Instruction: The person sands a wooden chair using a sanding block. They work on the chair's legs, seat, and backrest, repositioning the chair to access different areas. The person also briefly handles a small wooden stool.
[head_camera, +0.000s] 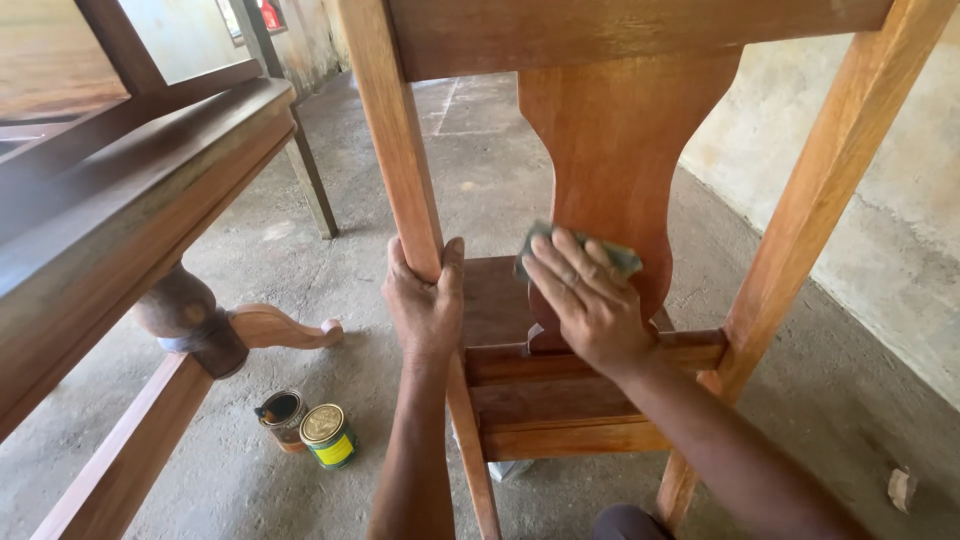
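Two hands work on a wooden chair (610, 140) seen from behind, with other items spread across a concrete floor (330, 260).

Far left: a dark wooden table (110, 220) runs diagonally through the view. Its turned leg (190, 320) ends in a curved foot (285, 327), and a lower rail (120, 460) extends toward the bottom edge.

Left of centre, on the floor: two small round tins stand touching. The open tin (282, 412) shows a dark interior; the closed tin (327, 436) has a gold lid and a green-and-yellow side.

Centre: the left hand (425, 300) is clenched around the left back post (400, 150) of the chair, fingers wrapped behind it and thumb on the near side.

Right of centre: the right hand (585, 295) presses a folded grey-green abrasive pad (620, 256) flat against the lower part of the shaped back splat (615, 150) (fingers extended over the pad, holding it to the wood). The pad sits just above the lower cross rail (690, 352), in front of the dark seat (495, 300).

Right: the right back post (830, 170) slants down toward the floor. A pale plastered wall (880, 180) stands behind it, and a small light scrap (902, 488) lies on the floor near the bottom right corner.
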